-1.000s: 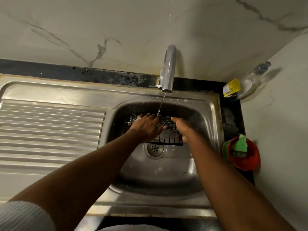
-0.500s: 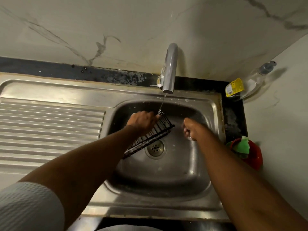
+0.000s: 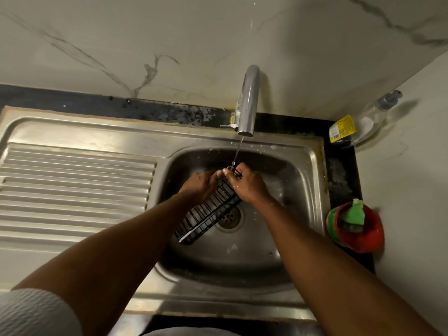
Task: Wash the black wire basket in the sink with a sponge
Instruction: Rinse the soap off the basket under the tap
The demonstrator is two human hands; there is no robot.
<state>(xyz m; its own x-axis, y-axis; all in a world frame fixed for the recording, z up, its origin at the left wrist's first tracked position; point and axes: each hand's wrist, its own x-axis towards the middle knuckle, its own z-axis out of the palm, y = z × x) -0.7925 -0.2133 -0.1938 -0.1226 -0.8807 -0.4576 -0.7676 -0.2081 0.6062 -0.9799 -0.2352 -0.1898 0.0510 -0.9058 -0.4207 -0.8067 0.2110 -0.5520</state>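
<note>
Left hand (image 3: 202,186) and right hand (image 3: 249,186) grip the wire basket (image 3: 209,215), hiding its top.

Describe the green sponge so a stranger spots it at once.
Right of the steel sink, on the dark counter strip, sits a red bowl. The green sponge sticks up out of it; the bottle behind, in the corner, is clear with a yellow label.
</note>
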